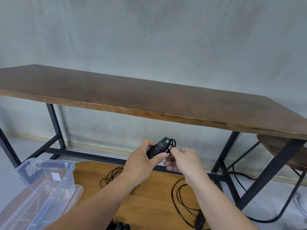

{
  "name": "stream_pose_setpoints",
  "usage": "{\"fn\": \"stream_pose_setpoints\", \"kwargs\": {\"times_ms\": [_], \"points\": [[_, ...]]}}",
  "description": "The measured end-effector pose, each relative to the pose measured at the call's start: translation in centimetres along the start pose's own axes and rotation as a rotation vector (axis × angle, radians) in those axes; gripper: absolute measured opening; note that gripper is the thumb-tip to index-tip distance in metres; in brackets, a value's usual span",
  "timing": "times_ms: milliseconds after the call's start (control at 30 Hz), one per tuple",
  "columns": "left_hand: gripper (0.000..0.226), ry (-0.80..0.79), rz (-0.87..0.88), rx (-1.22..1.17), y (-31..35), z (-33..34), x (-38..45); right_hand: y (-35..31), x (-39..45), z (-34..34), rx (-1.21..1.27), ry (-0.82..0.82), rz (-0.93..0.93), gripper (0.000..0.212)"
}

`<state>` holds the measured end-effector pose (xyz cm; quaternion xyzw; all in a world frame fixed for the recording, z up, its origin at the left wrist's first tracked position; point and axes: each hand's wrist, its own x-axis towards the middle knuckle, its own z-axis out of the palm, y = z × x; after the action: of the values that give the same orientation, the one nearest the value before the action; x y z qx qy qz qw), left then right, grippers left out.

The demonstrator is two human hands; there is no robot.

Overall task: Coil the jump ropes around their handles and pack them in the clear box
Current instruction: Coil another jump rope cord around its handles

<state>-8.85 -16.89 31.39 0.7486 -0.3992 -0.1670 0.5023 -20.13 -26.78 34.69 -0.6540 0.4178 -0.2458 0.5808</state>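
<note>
The left hand (142,161) is holding a black handle (162,146) up in the air, fingers curled round it. Rope (153,151) is sitting in tight rings round that handle, right under the left thumb. The right hand (181,161) is pinching the last bit of this rope just beside the handle's top end.

This rope looks almost done. It is not in the box (33,188) yet. The box is waiting open, down and left of the fingers, and looks bare inside. More loose rope (181,201) is lying on the low board (149,196) below the hands, so more winding is likely left.

The table edge (149,113) is sitting above the fingers. The way down to the box is looking open.
</note>
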Motion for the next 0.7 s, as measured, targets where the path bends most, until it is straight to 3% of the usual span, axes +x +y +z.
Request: {"fn": "stream_pose_setpoints", "kwargs": {"times_ms": [67,200,700], "points": [[0.038,0.006,-0.027,-0.04,-0.3,0.3,-0.1,-0.3,-0.2,-0.1,-0.139,-0.028,-0.04,0.032],[0.035,0.032,-0.049,-0.107,0.1,0.5,-0.1,-0.1,-0.4,0.2,-0.475,0.002,-0.298,0.038],[0.034,-0.044,-0.205,-0.485,1.3,-0.7,-0.5,-0.2,-0.5,-0.3,-0.938,-0.077,-0.795,0.04]]}}
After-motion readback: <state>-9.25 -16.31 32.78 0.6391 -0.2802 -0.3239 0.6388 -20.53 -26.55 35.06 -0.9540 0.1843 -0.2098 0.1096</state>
